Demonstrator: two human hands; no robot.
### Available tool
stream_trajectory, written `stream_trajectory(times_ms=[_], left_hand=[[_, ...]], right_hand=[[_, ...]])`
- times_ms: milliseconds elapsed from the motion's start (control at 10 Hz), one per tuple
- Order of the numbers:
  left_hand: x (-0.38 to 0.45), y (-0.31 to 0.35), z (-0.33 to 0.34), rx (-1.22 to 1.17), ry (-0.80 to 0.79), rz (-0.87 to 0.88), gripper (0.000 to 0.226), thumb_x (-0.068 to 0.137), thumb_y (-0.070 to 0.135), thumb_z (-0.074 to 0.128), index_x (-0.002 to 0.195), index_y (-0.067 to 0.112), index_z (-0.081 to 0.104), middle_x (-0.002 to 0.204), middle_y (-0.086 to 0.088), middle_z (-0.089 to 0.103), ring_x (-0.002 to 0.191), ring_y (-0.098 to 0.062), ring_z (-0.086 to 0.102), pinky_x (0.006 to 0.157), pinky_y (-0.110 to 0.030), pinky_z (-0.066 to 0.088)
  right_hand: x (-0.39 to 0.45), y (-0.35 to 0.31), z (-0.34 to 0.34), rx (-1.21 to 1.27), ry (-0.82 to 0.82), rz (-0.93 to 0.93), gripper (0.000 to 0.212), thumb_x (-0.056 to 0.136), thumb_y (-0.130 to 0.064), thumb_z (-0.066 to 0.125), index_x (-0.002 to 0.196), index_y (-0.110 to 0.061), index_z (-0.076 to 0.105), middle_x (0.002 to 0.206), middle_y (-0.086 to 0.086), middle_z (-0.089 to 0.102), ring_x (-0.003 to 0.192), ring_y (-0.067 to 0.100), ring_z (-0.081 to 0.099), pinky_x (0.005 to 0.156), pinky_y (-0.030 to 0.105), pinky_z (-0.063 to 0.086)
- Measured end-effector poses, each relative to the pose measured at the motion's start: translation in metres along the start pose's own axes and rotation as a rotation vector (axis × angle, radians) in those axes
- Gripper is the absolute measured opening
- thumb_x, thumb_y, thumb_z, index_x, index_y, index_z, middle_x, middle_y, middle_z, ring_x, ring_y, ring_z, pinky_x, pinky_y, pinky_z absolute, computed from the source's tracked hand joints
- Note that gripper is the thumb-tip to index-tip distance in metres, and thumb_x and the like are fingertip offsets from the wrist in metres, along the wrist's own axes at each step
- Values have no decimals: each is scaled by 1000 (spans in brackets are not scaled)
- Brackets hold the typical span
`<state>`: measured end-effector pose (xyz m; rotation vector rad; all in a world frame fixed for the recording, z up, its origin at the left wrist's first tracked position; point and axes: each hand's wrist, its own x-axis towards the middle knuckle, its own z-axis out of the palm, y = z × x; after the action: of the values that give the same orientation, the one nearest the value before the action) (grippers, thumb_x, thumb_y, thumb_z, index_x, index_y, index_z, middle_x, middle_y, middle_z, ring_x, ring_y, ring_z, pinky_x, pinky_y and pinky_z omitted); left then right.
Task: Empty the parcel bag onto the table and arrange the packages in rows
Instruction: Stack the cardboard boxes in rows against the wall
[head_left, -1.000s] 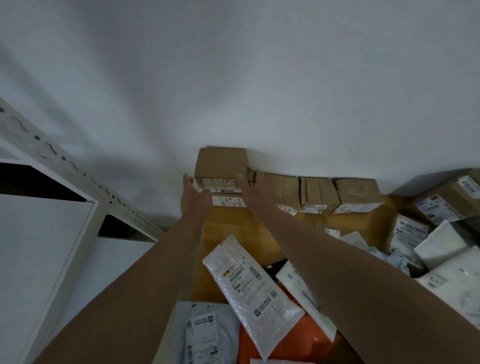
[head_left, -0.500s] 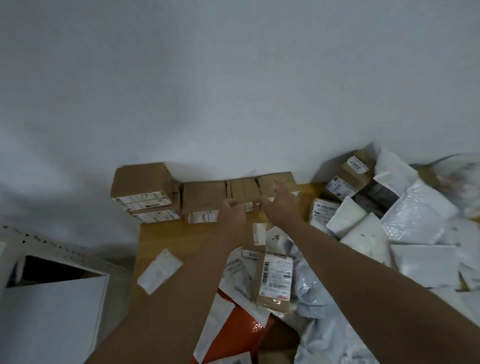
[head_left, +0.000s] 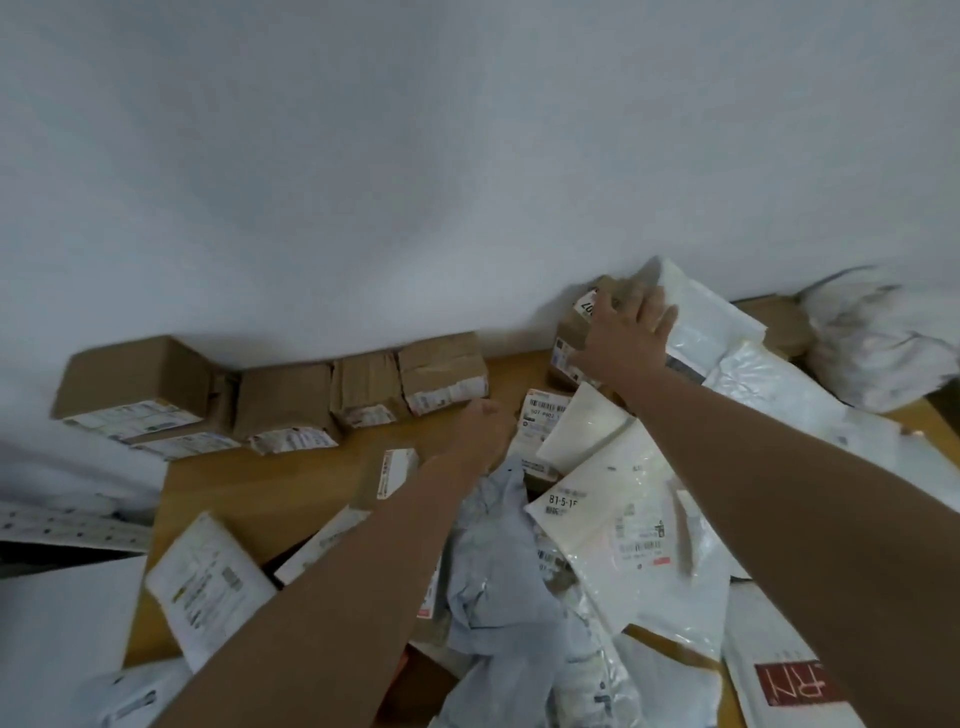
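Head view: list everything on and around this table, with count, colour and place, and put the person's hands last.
Cardboard boxes in row: four along the wall plus one underneath at the left end, brown, back left of table.
Cardboard box: one, brown, against the wall right of the row, under the right hand.
Plastic mailers: many, white and grey, in a loose pile across the middle and right.
Padded envelope: one, white, near left edge.
Table: one, wooden, against the wall.
Wall: white, behind.
Left hand: fingers curled, no grip on anything, above the table.
Right hand: grip on the separate box.
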<state>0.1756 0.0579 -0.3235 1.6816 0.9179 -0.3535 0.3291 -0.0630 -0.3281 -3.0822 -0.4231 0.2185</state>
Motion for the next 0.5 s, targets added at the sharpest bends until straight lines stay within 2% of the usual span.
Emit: stream_trajectory(times_ms=[100, 200, 300, 400, 500], left_hand=[[-7, 7, -2, 5, 7, -29, 11, 95, 22, 47, 98, 24, 57, 104, -3, 55, 99, -22, 52, 98, -41, 48], [11, -7, -10, -138, 17, -45, 17, 95, 15, 51, 81, 23, 57, 84, -1, 56, 89, -21, 53, 81, -32, 45], [9, -2, -23, -197, 22, 7, 10, 96, 22, 50, 96, 19, 59, 93, 0, 54, 90, -17, 49, 83, -32, 46], [5, 10, -38, -308, 89, 51, 45, 100, 37, 44, 140, 15, 43, 126, -6, 49, 109, -16, 44, 102, -38, 42], [-6, 23, -49, -438, 29, 109, 58, 97, 51, 46, 146, 21, 36, 141, -1, 46, 116, -16, 51, 97, -33, 43]], right_hand=[[13, 12, -13, -4, -90, -15, 98, 79, -58, 66, 150, -20, 11, 158, 28, 7, 146, 49, -1, 114, 67, -1], [10, 15, -19, -14, -55, -84, 100, 70, -64, 69, 145, -19, 20, 151, 25, 29, 144, 45, 14, 115, 66, 1], [1, 11, -46, 35, 115, -182, 102, 60, -77, 53, 137, -13, 32, 130, 26, 47, 127, 45, 40, 112, 59, 20], [-11, 8, -81, 310, 117, -159, 91, 67, -68, 60, 134, -15, 31, 119, 20, 46, 112, 41, 48, 96, 48, 41], [-18, 9, -100, 605, 41, -66, 84, 70, -56, 74, 136, -28, 30, 121, 12, 43, 112, 33, 48, 96, 47, 46]])
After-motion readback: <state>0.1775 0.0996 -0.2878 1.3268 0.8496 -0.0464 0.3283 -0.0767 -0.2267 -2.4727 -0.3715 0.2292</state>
